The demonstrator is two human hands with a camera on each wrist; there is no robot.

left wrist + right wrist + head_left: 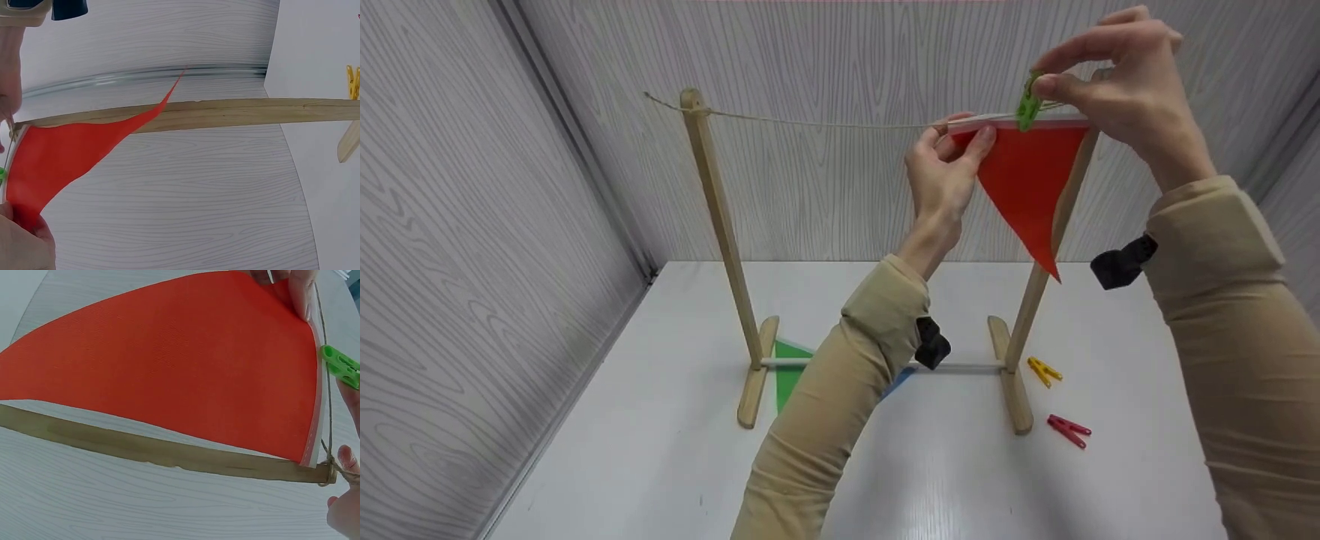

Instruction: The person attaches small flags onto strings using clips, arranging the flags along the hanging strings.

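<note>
Red flag [1024,184], green peg [1027,109] — yellow peg [1044,371] below.

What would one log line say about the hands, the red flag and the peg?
left hand: holds red flag corner | right hand: pinches green peg on string | spare pegs: on table

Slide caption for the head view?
Right hand pinches green clothespin onto red flag; left hand holds its corner.

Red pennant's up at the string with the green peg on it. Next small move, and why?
Probably let the right hand release the green plastic clothespin so it bites. It already straddles the red triangular flag top edge at the twine string, while the left hand pinches the flag's left corner against the string.
</note>
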